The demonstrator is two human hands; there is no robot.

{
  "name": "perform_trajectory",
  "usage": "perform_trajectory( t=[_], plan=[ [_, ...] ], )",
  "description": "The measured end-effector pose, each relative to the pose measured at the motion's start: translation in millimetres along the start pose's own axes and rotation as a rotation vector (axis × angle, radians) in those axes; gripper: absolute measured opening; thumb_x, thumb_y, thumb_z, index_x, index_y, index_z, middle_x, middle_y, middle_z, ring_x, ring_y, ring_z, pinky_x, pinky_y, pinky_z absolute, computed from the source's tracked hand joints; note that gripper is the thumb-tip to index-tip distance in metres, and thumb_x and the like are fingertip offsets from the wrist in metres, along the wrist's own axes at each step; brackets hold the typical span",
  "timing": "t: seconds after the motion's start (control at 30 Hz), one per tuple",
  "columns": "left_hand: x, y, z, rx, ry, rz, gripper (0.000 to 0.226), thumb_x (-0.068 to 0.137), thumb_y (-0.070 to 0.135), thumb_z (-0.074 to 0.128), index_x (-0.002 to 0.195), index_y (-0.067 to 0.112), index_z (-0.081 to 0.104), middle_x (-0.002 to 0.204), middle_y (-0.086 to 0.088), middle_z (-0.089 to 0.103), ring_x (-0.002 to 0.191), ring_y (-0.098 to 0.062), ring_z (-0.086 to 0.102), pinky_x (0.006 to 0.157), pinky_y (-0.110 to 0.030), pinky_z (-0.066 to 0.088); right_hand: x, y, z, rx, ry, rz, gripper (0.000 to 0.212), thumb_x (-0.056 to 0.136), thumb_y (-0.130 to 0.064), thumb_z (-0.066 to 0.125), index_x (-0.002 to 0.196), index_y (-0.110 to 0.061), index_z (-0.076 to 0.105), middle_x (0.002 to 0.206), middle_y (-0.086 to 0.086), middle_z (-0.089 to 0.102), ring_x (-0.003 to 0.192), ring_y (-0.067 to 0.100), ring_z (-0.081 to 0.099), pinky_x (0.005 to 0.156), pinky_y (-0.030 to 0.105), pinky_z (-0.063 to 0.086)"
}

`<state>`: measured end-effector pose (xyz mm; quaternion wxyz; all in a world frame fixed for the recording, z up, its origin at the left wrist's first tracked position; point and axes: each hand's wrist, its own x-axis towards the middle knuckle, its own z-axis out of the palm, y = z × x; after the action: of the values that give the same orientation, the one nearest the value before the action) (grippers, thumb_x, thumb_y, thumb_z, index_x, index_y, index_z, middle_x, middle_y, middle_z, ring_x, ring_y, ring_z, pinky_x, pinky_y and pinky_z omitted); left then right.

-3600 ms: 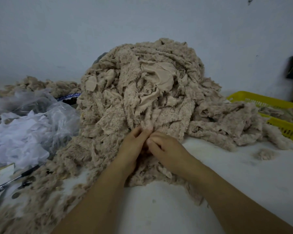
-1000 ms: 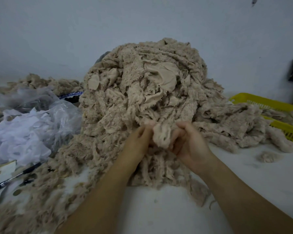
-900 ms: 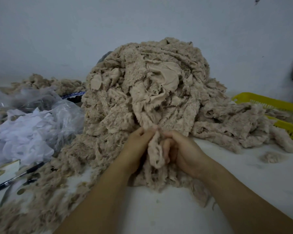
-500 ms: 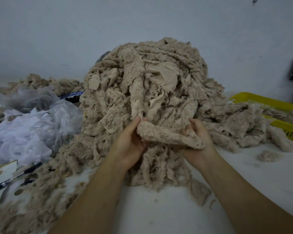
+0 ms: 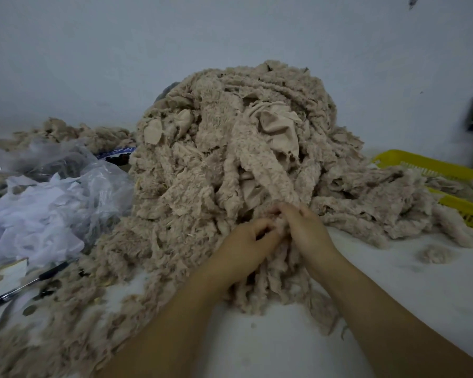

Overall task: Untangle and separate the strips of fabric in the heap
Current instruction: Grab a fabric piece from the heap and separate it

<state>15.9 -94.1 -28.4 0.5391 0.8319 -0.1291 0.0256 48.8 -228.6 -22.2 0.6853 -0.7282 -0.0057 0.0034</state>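
Several crumpled white plastic bags (image 5: 38, 214) far left. Tall heap of beige fuzzy fabric strips (image 5: 191, 181) mid white table (image 5: 284, 350). Left hand (image 5: 243, 246) at heap's front foot, fingers curled, pinching long fuzzy strip (image 5: 268, 165); right hand (image 5: 309, 230) alongside, fingers curled on same strip. Yellow plastic basket (image 5: 432, 165) far right.

The big heap (image 5: 202, 173) in the middle of the frame is pale beige all over, with no pattern. The long strip (image 5: 268, 170) down its front is the same beige — the smooth cloth (image 5: 279, 129) near the top is plain tan. The table (image 5: 273, 350) at the bottom is white. The basket (image 5: 426, 165) at the right edge is bright yellow. At the left, the thin sheets (image 5: 38, 219) are white, the pen (image 5: 49, 272) is black, and a small rim (image 5: 118, 151) is blue with white marks. The wall (image 5: 148, 50) is grey-blue.
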Motion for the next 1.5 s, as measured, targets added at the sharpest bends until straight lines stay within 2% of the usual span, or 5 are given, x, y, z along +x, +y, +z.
perform_trajectory(
  t=[0.67,1.0,1.07,1.23,1.5],
  plan=[
    [6,4,-44,-1.431,0.143,-0.102,0.040,0.089,0.028,0.064,0.121,0.005,0.070,0.130,-0.016,0.065,0.118,-0.031,0.064,0.099,-0.051,0.051,-10,-1,1,-0.429,-0.244,-0.242,0.037,0.101,-0.019,0.040,0.065,-0.020,0.046,0.054,-0.015,0.049,0.052,0.002,0.042,0.045,0.014,0.030],
    [8,5,-49,-1.540,0.253,-0.116,0.034,0.088,0.027,0.062,0.105,0.001,0.077,0.122,-0.019,0.069,0.105,-0.034,0.070,0.073,-0.051,0.060,-5,-8,-10,-0.275,0.115,-0.257,0.024,0.103,-0.016,0.037,0.119,0.001,0.037,0.104,-0.018,0.035,0.063,0.023,0.052,0.057,0.042,0.036],
    [8,2,-51,-1.527,0.295,-0.112,0.031,0.091,0.026,0.060,0.102,0.004,0.078,0.120,-0.016,0.070,0.103,-0.030,0.071,0.076,-0.047,0.061,-1,-8,-14,-0.269,0.160,-0.143,0.035,0.104,-0.020,0.038,0.120,0.008,0.050,0.103,0.019,0.057,0.090,0.039,0.054,0.074,0.046,0.045],
    [7,3,-47,-1.330,0.332,-0.189,0.026,0.096,0.019,0.055,0.105,0.008,0.077,0.112,-0.012,0.074,0.097,-0.023,0.073,0.080,-0.040,0.061,-4,-11,-11,-0.233,0.029,-0.279,0.027,0.101,-0.026,0.040,0.097,-0.027,0.066,0.103,-0.014,0.057,0.093,-0.007,0.051,0.072,0.014,0.038],
    [0,14,-29,-1.043,0.179,-0.192,0.049,0.086,0.011,0.066,0.133,0.003,0.056,0.128,-0.021,0.065,0.120,-0.030,0.063,0.106,-0.043,0.048,-19,-6,16,-0.408,-0.195,-0.503,0.031,0.096,-0.043,0.054,0.076,-0.021,0.047,0.079,-0.007,0.045,0.068,0.003,0.044,0.062,0.013,0.037]
  ],
)
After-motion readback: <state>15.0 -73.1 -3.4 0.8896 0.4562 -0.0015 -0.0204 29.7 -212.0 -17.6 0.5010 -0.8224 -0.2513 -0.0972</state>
